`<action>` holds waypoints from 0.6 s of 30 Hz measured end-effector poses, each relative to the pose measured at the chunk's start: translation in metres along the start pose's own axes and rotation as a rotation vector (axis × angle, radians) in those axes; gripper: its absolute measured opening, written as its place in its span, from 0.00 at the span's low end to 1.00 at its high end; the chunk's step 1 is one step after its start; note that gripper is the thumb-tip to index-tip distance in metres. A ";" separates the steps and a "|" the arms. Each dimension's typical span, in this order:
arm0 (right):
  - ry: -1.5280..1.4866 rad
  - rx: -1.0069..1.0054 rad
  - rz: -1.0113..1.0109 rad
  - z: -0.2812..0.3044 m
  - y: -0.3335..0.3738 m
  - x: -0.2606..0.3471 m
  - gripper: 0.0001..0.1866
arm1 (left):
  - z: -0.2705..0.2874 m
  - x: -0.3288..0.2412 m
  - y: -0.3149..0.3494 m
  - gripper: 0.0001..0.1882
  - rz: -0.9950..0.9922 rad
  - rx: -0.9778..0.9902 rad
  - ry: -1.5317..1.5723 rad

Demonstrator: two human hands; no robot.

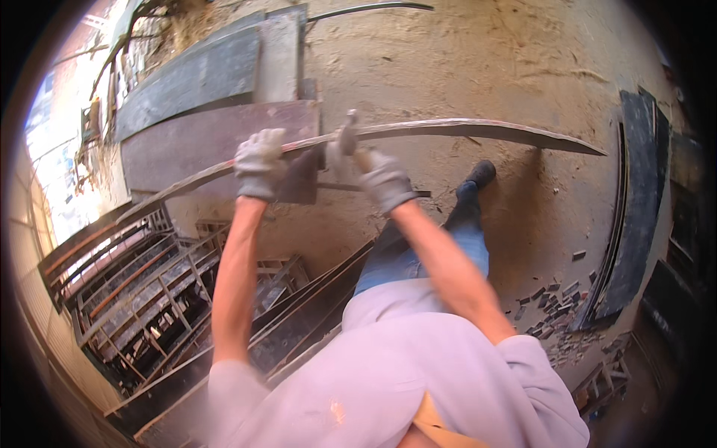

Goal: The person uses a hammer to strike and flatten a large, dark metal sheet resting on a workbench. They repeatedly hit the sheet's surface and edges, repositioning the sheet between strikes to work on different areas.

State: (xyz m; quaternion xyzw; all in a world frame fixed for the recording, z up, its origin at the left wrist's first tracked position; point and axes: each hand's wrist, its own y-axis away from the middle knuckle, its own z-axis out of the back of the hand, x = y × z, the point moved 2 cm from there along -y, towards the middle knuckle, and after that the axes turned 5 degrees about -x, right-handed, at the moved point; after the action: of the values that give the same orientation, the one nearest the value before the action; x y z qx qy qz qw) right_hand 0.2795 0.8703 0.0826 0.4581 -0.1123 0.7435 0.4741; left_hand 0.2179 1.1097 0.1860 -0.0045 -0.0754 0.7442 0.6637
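A long, thin board (448, 128) stands on its edge and runs across the view in front of me, its far right end tapering in the picture. My left hand (259, 164), in a pale grey work glove, is closed over the board's upper edge. In my gloved right hand (386, 181) is a hammer (346, 139), gripped by its short visible length of wooden handle. The blurred hammer head is at the board's upper edge, to the right of my left hand; whether it touches cannot be made out.
Large flat panels (187, 82) lie on the dirt ground at the far left. Metal frames (149, 295) are stacked at the near left. Dark boards (635, 201) lean or lie at the right, beside scattered small blocks (553, 306). My shoe (482, 173) rests on the ground beyond my right arm.
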 end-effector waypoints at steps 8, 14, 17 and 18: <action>0.658 -0.192 -0.380 0.212 0.017 -0.304 0.30 | 0.012 -0.001 0.021 0.11 0.214 0.409 -0.010; -1.210 -0.169 -0.371 0.198 0.067 -0.222 0.14 | 0.033 -0.015 0.065 0.11 0.300 0.347 0.089; -0.711 -0.218 -0.378 0.187 0.124 -0.142 0.08 | 0.003 -0.025 0.135 0.07 0.351 0.326 0.208; -0.434 -0.246 -0.468 0.182 0.144 -0.096 0.09 | 0.023 -0.038 0.164 0.07 0.357 0.295 0.235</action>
State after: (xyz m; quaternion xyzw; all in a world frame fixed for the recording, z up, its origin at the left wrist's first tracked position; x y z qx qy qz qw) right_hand 0.2802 0.6273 0.1460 0.5583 -0.1913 0.4808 0.6485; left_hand 0.0584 1.0518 0.1856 -0.0071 0.1135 0.8468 0.5196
